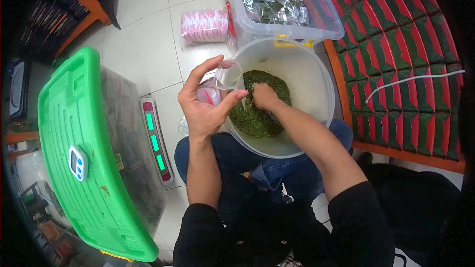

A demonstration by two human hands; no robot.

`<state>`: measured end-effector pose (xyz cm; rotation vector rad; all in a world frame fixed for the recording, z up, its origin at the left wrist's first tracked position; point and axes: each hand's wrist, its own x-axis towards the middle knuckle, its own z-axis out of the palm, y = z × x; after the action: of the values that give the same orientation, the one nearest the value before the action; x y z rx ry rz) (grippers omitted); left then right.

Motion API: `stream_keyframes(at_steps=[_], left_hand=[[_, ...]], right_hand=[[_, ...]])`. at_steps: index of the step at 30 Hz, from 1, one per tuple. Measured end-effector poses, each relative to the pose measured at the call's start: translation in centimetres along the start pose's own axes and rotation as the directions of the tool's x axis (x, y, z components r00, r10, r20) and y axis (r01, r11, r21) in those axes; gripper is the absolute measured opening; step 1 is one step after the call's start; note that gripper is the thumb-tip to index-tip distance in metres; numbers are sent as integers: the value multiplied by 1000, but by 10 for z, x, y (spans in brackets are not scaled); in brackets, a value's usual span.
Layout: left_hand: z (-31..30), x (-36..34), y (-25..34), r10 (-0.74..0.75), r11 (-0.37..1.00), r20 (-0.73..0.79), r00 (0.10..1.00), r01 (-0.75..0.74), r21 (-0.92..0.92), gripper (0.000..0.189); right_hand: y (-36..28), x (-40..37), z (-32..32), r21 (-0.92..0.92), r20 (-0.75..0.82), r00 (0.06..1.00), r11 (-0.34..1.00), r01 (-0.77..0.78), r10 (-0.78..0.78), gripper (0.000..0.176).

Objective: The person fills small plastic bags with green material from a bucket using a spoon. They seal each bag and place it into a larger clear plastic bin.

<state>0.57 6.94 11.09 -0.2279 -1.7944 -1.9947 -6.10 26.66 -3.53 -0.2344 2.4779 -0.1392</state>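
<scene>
Black long-sleeved top of plain matte fabric. Left black sleeve [198, 237] and right black sleeve [361, 227] end in bunched cuffs near elbows. Forearms bare from cuff to wrist. Left hand [205, 106] and right hand [264, 96] bare. Blue denim jeans [277, 168] in mid wash, with stitched seams and creased folds at lap.

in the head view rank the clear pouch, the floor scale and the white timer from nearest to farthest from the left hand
1. clear pouch: pinched in the fingers of the left hand, at its upper right.
2. scale: on the floor, just left of the hand.
3. white timer: on the green lid, farthest left.
</scene>
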Motion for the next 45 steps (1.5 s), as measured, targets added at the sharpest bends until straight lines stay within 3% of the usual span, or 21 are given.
stream_keyframes(at_steps=[5, 7, 9, 10, 12, 13, 15, 17, 19, 21, 23, 25, 27, 28, 30, 31, 33, 38, 40, 43, 45], left_hand=[[5, -6, 6, -282, 868, -7, 959, 252, -429, 66], [9, -7, -1, -283, 858, 18, 959, 261, -443, 65], [12, -8, -13, -140, 968, 10, 990, 139, -209, 66], [15, -8, -4, -252, 926, 31, 967, 250, -283, 66], [16, -9, -10, -200, 947, 10, 980, 195, -254, 66], [15, -9, -14, -151, 965, -7, 989, 146, -219, 66], [14, -9, -14, -123, 979, -37, 992, 115, -166, 65], [15, -7, -8, -88, 990, -70, 994, 80, -116, 64], [19, -8, 5, -203, 957, -107, 973, 174, -233, 61], [22, -9, 10, -225, 960, -114, 967, 201, -193, 60], [25, -11, 5, -12, 993, -116, 993, 25, 114, 63], [32, -9, 12, 97, 970, -128, 987, -65, 233, 65], [41, -12, 20, 239, 867, -13, 971, -208, 452, 65], [47, -15, 22, 188, 886, -24, 982, -159, 436, 65], [56, -21, 17, 178, 877, -20, 984, -150, 456, 65], [59, -24, 15, 169, 865, -11, 985, -143, 482, 65], [63, -25, 14, 167, 862, -12, 986, -140, 487, 65], [63, -32, 15, 155, 852, -61, 986, -102, 514, 64], [65, -31, 15, 156, 862, -99, 983, -86, 500, 59], [64, -32, 17, 174, 887, -43, 984, -138, 441, 57], [60, -23, 17, 182, 907, -21, 983, -160, 389, 49]], right_hand=[[-14, -11, 3, -80, -63, 997, 996, 41, -46, 28], [-7, -8, 19, -89, -117, 990, 993, 74, -84, 21], [19, 19, 59, 89, -262, 819, 833, 546, -510, 18], [11, 2, 35, 83, -261, 819, 833, 547, -512, 18], [-1, -30, -12, 232, 84, 943, 926, 296, -323, 17], [3, -32, -15, 232, 75, 943, 926, 298, -323, 17], [16, -40, -26, 607, 214, 952, 793, 46, -219, 15], [21, -51, -30, 630, 149, 955, 769, 108, -256, 18], [19, -67, -37, 678, 52, 945, 707, 204, -323, 20], [18, -86, -52, 688, 82, 953, 709, 157, -291, 20], [21, -105, -73, 779, -41, 979, 607, 158, -202, 21], [20, -140, -99, 757, -269, 959, 597, 265, -85, 20], [20, -173, -121, 700, -477, 879, 603, 382, -3, 18], [16, -187, -129, 694, -481, 877, 609, 384, -4, 18], [7, -211, -138, 468, -707, 707, 765, 442, 24, 17], [1, -219, -138, 472, -706, 708, 766, 437, 31, 17], [-14, -228, -137, 199, -827, 549, 849, 489, -122, 17], [-27, -241, -127, 196, -809, 586, 915, 353, -53, 22], [-32, -240, -138, -82, -929, 321, 950, 303, -183, 25], [-35, -216, -131, -186, -863, 354, 879, 439, -360, 25], [-27, -196, -128, -200, -867, 328, 865, 461, -376, 24]])
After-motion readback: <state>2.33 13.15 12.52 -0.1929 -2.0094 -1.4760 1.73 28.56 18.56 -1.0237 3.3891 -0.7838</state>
